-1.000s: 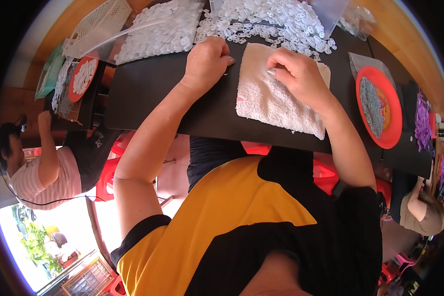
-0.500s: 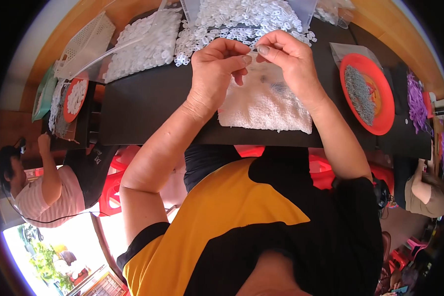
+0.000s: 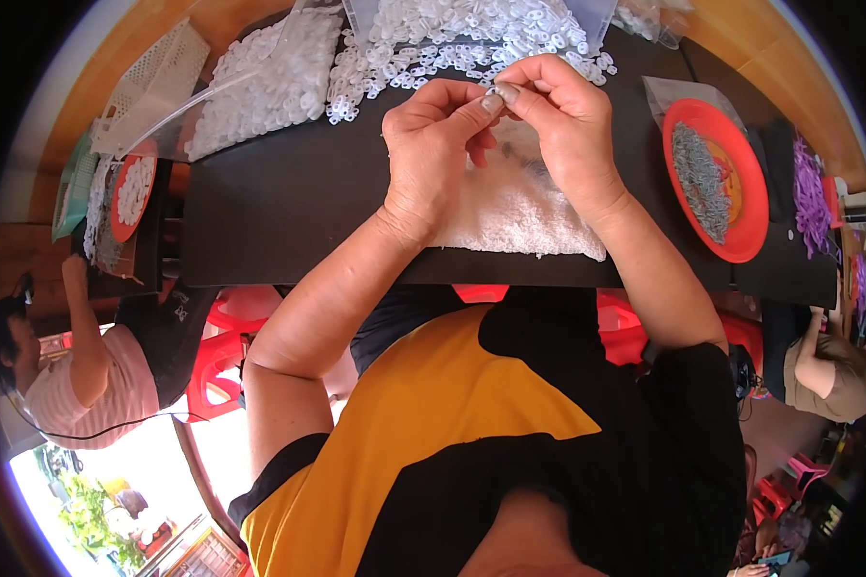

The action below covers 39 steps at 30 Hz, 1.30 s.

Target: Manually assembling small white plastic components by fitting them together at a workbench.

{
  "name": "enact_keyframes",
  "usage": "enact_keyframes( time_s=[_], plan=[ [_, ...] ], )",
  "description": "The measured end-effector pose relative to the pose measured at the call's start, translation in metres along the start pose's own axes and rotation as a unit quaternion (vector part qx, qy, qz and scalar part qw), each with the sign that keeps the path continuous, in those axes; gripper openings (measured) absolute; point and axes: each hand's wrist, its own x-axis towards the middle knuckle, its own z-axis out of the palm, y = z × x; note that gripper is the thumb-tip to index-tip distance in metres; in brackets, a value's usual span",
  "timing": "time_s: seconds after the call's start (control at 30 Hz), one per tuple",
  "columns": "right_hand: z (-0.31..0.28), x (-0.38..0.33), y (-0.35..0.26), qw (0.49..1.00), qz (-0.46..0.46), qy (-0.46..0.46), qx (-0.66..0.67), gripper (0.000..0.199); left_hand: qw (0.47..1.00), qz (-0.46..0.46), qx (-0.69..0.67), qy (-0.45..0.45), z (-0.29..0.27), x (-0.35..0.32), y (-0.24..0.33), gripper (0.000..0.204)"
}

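Over the far part of a pale towel [image 3: 529, 221], my left hand [image 3: 433, 149] and my right hand [image 3: 570, 130] meet at the fingertips. Both are closed, thumb pressed against fingers, in a pinch. Something tiny and light shows between the tips, too small to make out. Just beyond them lies a loose heap of small white plastic pieces [image 3: 387, 69], each with holes, spilling from a clear bin [image 3: 598, 21]. To the right, a red plate [image 3: 749, 216] holds many thin grey metal pieces [image 3: 698, 183].
A clear bag of white pieces [image 3: 260, 91] lies at the far left of the dark table [image 3: 289, 207]. Beyond it stand a white perforated basket [image 3: 159, 77] and an orange dish [image 3: 125, 221]. Purple strips [image 3: 811, 202] hang at right. Two people sit at either side.
My hands have come together, the left moving slightly right, and the fingertips now touch. The view has shifted a little.
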Motion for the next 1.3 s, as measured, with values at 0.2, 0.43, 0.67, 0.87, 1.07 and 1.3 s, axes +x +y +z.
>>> enact_keyframes(
  time_s=[0.2, 0.43, 0.67, 0.87, 1.07, 1.3],
  plan=[
    [0.003, -0.001, -0.002, 0.999, 0.009, -0.018, 0.032, 0.005, 0.998, -0.026, -0.055, -0.024, -0.011, 0.005, 0.002, 0.010],
    [-0.009, 0.003, -0.002, 0.993, -0.029, -0.042, -0.107, 0.009, 0.996, -0.046, -0.076, -0.033, -0.018, 0.007, 0.005, 0.013],
    [-0.008, 0.003, 0.000, 0.980, -0.077, -0.056, -0.173, 0.007, 0.997, -0.058, -0.032, -0.042, -0.017, 0.007, 0.005, 0.012],
    [-0.007, 0.003, -0.001, 0.973, -0.101, -0.060, -0.200, 0.007, 0.997, -0.054, -0.018, -0.049, -0.017, 0.006, 0.003, 0.011],
    [0.003, -0.003, 0.010, 0.975, -0.132, -0.051, -0.172, 0.010, 0.998, -0.050, -0.028, -0.029, -0.016, 0.002, -0.002, 0.008],
    [0.008, -0.002, 0.010, 0.983, -0.098, -0.038, -0.153, 0.011, 0.997, -0.053, -0.048, -0.012, -0.017, 0.005, -0.006, 0.007]
  ],
)
